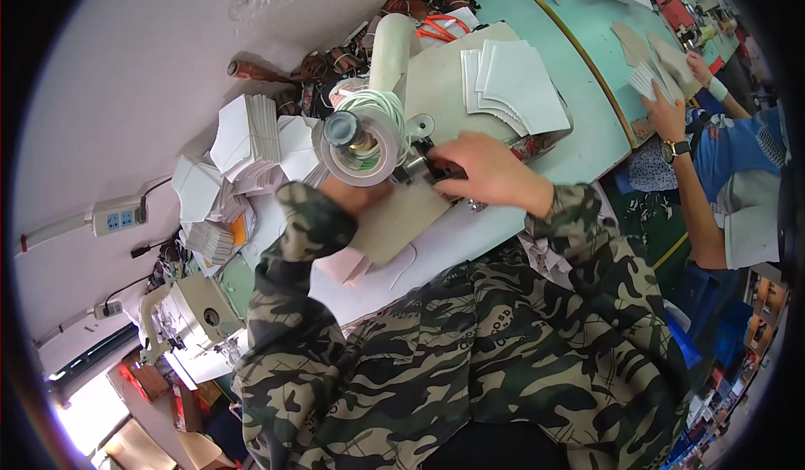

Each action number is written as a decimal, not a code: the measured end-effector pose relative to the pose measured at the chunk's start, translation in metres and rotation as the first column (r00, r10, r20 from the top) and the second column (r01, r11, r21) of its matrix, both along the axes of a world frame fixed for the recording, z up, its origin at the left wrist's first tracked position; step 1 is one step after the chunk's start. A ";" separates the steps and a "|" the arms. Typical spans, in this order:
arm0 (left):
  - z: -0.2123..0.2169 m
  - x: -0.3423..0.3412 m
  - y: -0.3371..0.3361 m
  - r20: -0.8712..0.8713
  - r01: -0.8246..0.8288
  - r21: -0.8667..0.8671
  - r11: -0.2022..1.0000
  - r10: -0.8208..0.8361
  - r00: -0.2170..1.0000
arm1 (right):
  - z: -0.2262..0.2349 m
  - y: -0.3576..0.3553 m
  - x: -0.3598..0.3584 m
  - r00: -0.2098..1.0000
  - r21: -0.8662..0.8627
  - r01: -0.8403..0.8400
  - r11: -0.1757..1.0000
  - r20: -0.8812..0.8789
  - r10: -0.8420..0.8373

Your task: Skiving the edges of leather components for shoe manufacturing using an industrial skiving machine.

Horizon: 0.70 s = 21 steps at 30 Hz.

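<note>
A cream machine [390,55] with a round column stands before me. A ring-shaped roll [384,147] and coiled pale-green cord [376,108] sit at its top. My left hand [356,195] is beneath the roll, which hides its fingers. It is next to a flat grey-beige board [402,225] lying at the machine. My right hand [495,171] is at the machine's right side, with thumb and fingers curled about a dark part [440,166]. Whatever is between the fingertips is hard to make out.
White sheet stacks [520,84] lie at the back right, more bundles [245,141] at the left. A sewing machine [197,311] stands at the lower left. Tools and orange-handled scissors [440,27] line the wall. Another person's hands [667,109] hold sheets at the right.
</note>
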<state>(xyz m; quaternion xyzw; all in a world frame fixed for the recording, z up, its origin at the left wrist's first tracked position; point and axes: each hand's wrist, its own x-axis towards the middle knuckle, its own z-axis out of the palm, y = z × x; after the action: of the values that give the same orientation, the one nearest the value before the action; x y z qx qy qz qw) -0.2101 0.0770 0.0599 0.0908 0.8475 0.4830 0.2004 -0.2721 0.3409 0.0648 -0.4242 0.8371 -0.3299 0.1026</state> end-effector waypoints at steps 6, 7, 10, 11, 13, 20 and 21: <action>-0.007 0.014 0.005 -0.033 0.033 -0.321 0.947 -0.046 0.998 | 0.021 -0.032 -0.053 0.956 0.247 -0.187 0.951 0.270 0.118; -0.024 0.018 0.001 -0.150 0.022 -0.364 0.931 -0.082 0.985 | 0.029 -0.018 -0.053 0.975 0.271 -0.164 0.948 0.193 0.114; -0.013 0.007 0.021 -0.023 -0.072 0.041 0.997 0.073 0.997 | 0.020 0.001 -0.055 0.976 0.098 -0.078 0.992 0.211 0.056; -0.013 0.007 0.020 -0.034 -0.041 0.055 0.998 0.043 0.999 | 0.018 -0.004 -0.054 0.968 0.084 -0.110 0.990 0.235 0.087; -0.013 0.007 0.014 0.063 0.022 -0.299 0.954 -0.003 0.998 | 0.016 -0.008 -0.057 0.963 0.078 -0.125 0.989 0.250 0.102; -0.029 0.009 0.021 -0.035 -0.103 -0.206 0.973 0.098 0.995 | 0.002 -0.011 -0.076 0.949 0.190 -0.157 0.969 0.300 0.095; -0.005 0.007 0.029 0.166 -0.129 -0.216 0.968 0.167 0.972 | 0.003 -0.011 -0.078 0.959 0.271 -0.141 0.952 0.277 0.063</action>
<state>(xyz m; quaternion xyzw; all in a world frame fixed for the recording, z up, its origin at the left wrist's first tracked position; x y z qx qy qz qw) -0.2033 0.1057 0.0547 -0.0388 0.8749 0.4136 0.2489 -0.3503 0.3303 0.0682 -0.3998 0.8316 -0.2524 0.2913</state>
